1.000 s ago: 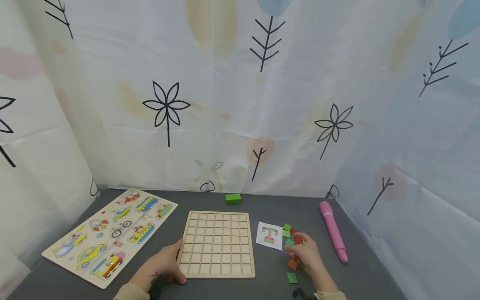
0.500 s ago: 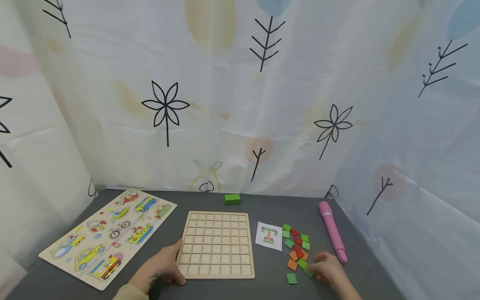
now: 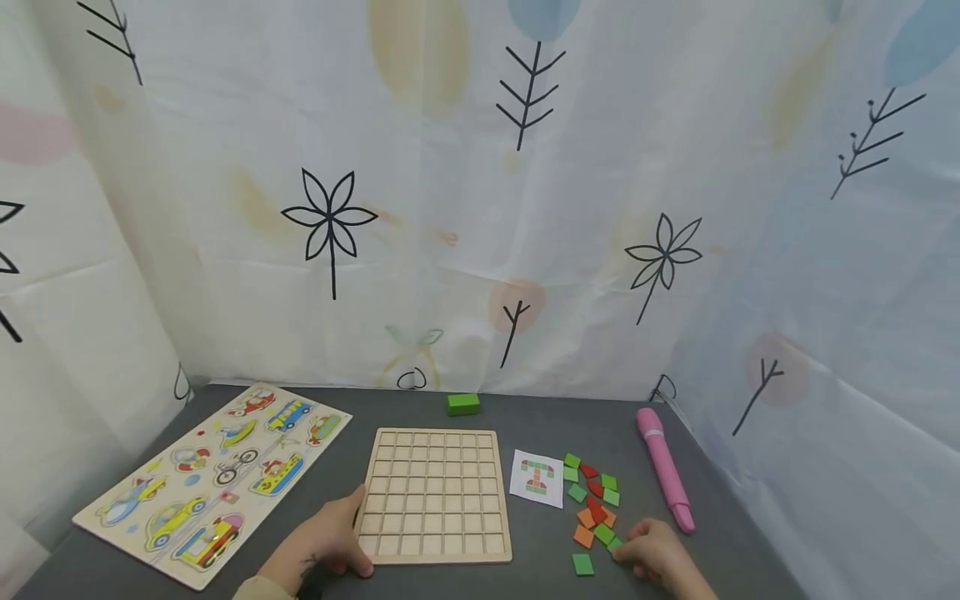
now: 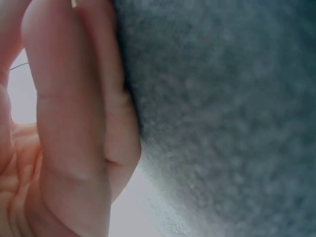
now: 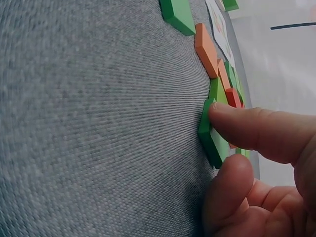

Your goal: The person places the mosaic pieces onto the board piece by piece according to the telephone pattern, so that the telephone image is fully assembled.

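Green tile (image 5: 216, 140) at the right hand (image 3: 657, 553), pinched low over the table (image 3: 540, 550).
Right thumb and a fingertip had it from two sides; couldn't tell if it was off the surface. Left hand (image 3: 327, 533) held the grid board (image 3: 435, 497) at its near-left corner between thumb and fingers; a light grip looked enough to stop it sliding. My read: the pick wanted a square pinch on opposite edges, then a straight lift. The bright green tile (image 3: 603, 533) lay just beside, so a sideways drag would likely have shoved it into the orange tile (image 3: 583, 536) or red piece (image 3: 595, 509). Tile looked thin, so low fingertips mattered. Pattern card (image 3: 536, 479) lay right of the board, pink microphone-shaped thing (image 3: 666, 471) farther right.
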Demonstrator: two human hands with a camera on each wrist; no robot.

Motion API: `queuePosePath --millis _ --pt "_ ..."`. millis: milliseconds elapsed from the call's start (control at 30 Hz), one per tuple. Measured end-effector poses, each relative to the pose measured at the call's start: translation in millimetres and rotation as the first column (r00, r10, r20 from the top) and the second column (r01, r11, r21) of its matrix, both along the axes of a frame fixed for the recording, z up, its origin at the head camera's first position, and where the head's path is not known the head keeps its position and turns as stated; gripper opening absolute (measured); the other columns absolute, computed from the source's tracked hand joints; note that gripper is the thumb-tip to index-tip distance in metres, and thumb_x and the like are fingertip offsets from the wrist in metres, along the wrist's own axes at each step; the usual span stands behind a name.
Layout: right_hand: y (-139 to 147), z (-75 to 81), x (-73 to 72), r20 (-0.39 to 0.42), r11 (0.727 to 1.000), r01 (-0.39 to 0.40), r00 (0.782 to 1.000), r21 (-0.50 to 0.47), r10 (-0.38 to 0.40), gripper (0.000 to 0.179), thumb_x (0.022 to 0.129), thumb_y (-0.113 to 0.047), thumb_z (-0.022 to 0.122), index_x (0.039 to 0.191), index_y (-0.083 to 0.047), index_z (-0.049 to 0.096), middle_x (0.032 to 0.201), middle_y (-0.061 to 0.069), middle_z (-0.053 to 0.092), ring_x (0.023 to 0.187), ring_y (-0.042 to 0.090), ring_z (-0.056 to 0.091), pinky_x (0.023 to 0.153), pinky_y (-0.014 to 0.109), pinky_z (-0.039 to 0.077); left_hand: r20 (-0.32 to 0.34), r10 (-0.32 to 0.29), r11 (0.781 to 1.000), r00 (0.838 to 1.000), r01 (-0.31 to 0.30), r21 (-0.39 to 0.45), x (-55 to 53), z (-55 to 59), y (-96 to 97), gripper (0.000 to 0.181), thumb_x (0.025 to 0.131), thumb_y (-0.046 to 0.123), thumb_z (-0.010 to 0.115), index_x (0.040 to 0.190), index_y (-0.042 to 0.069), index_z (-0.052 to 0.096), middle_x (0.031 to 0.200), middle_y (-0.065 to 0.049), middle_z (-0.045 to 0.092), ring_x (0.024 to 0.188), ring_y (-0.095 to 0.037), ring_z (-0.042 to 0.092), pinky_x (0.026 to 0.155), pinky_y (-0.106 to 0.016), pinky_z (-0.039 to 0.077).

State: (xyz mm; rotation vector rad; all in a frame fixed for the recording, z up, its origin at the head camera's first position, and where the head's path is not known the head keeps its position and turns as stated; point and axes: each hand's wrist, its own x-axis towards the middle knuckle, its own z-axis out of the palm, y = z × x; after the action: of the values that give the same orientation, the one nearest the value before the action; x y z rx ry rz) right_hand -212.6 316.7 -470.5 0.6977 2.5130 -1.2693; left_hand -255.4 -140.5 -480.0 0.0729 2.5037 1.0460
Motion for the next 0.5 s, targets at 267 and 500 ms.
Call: queuePosePath --millis 267,500 --pt "-1.3 -2.9 -1.5 -0.002 1.000 -0.021 1.000 0.000 0.021 0.025 0.068 -0.004 0.076 0.079 -0.001 0.053 0.073 0.008 0.050 0.050 0.011 0.047 0.048 0.023 0.040 -0.003 0.004 1.000 1.000 -0.004 -0.001 1.1 -0.8 1.0 0.121 0.046 0.012 0.091 0.142 -0.010 0.021 0.117 -0.032 0.051 0.052 -0.022 0.059 0.048 -0.032 0.048" --pt "-6.7 -2.5 -0.1 -0.059 0.997 -0.058 0.996 0.053 0.061 0.022 0.065 -0.001 0.074 0.072 -0.001 0.053 0.066 0.005 0.047 0.053 0.013 0.043 0.049 0.025 0.036 -0.003 0.013 1.000 1.000 -0.013 0.003 0.4 -1.6 -0.2 0.121 0.045 0.012 0.091 0.142 -0.009 0.022 0.114 -0.029 0.052 0.051 -0.021 0.059 0.047 -0.032 0.048"
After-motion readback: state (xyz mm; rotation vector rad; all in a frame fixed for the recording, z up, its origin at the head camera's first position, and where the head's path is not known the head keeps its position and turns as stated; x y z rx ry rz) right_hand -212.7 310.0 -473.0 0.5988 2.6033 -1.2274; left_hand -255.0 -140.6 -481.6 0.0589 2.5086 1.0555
